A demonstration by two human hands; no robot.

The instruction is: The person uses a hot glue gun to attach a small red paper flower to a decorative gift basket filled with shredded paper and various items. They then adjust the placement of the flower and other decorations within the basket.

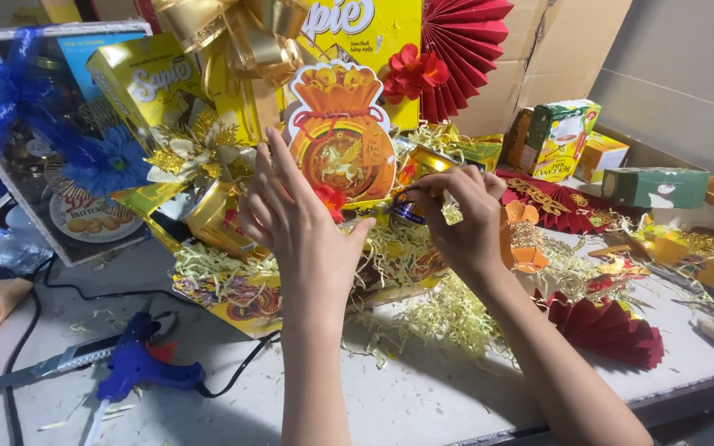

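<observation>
A gift basket (241, 301) filled with pale shredded paper holds yellow boxes, a gold bow (241, 33) and an orange money-bag shaped card (340, 136) standing upright. My left hand (299, 227) is raised with fingers spread, just in front of the card's lower left side, holding nothing visible. My right hand (460, 219) pinches a small dark blue and gold item (406, 211) at the card's lower right, among the shredded paper.
A blue glue gun (138, 363) with its cord and a utility knife (59, 359) lie at front left. Red paper fans (609, 330) and gold ornaments lie at right. Small boxes (555, 136) stand at the back right. A wrapped basket with a blue ribbon (26, 99) stands left.
</observation>
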